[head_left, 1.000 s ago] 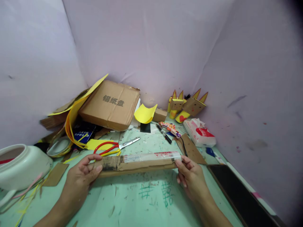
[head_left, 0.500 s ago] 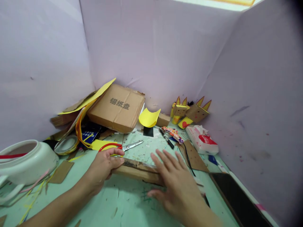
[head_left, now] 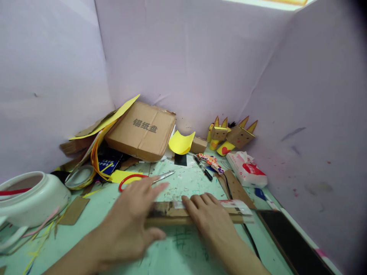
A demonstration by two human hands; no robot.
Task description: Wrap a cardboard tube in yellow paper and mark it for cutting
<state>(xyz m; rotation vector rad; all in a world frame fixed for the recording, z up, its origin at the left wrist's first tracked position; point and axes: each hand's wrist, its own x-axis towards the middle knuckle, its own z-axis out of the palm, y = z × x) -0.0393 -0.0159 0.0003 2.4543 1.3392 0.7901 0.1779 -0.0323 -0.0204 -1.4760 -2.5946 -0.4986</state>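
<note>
Cardboard strip: a long, flat brown cardboard strip (head_left: 197, 214) with clear tape and a white label along its far edge is seen lying across the pale green, paint-flecked tabletop (head_left: 172, 252), near the front centre, running left to right.
Left hand: the left hand (head_left: 134, 217) is laid flat, fingers spread, palm down over the strip's left end; nothing is pinched or gripped.
Right hand: the right hand (head_left: 209, 217) is pressed palm down on the middle of the strip, fingers together and pointing far-left; nothing is gripped.
Scissors: red-handled scissors (head_left: 143, 178) are seen just beyond the left hand, their metal blades pointing right, partly hidden by the fingers.
Far left: a flat brown cardboard box printed with dark characters (head_left: 142, 130) is propped against the purple backdrop, over yellow paper sheets (head_left: 97, 149).
Near left: a white plastic jar (head_left: 28, 198) is seen lying at the table's left edge, with a roll of tape (head_left: 78, 176) beyond it.
Far centre: a curled yellow paper piece (head_left: 181, 142) is shown beside a small brown cardboard block (head_left: 198, 145).
Far right: two cardboard figures with yellow pointed ears (head_left: 231, 133) are stood against the wall, with a white and red tissue pack (head_left: 246, 168) nearer.
Right edge: a black marker (head_left: 203, 168) and a brown cardboard triangle (head_left: 235, 187) are seen beyond the strip; a dark flat panel (head_left: 289, 240) lies along the near right.
</note>
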